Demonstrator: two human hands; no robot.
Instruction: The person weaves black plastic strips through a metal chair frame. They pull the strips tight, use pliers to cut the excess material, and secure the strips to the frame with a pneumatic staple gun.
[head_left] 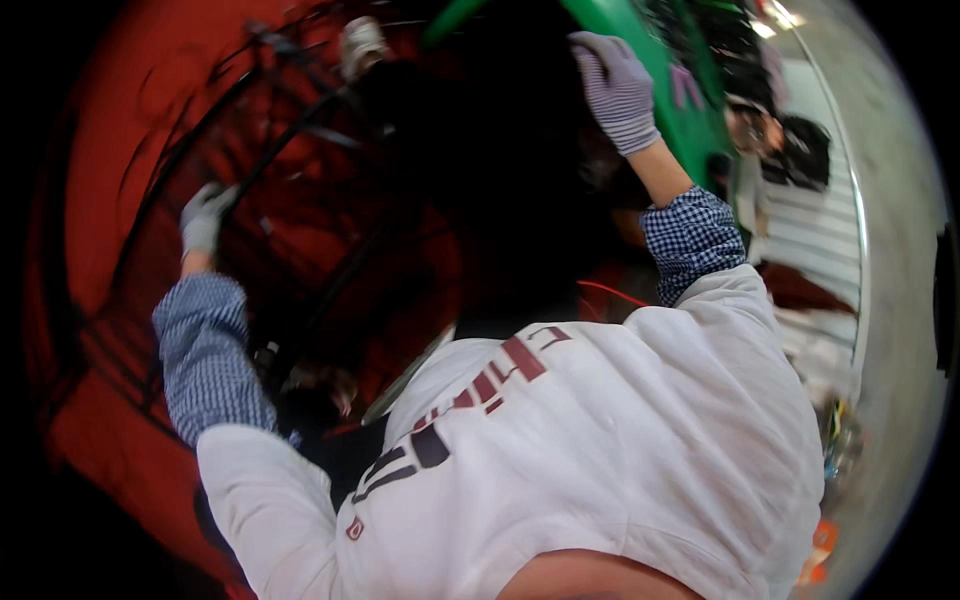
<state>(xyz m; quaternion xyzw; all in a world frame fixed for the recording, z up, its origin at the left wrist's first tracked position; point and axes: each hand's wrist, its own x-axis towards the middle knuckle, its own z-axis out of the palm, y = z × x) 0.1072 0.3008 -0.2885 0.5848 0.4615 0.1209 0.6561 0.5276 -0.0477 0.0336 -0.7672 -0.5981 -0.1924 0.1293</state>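
My left hand (204, 217), in a pale grey work glove, is at the left with its fingers closed on a thin black bar (268, 150). This bar belongs to a dark frame of rods over a red surface. Higher up on the right, my right hand (617, 92) wears a purple-and-white striped glove. Its fingers are loosely bent and apart from the thumb, with nothing visible between them. Beside that hand stands a glossy green panel (690, 135); whether they touch, I cannot tell. Deep shadow hides most of the middle between my hands.
A light shoe (362, 46) shows at the top. Red floor or sheeting (110, 450) runs along the left. Beyond the green panel lie a white ribbed surface (825, 245) and a black bag (803, 153). A thin red cable (612, 291) passes near my waist.
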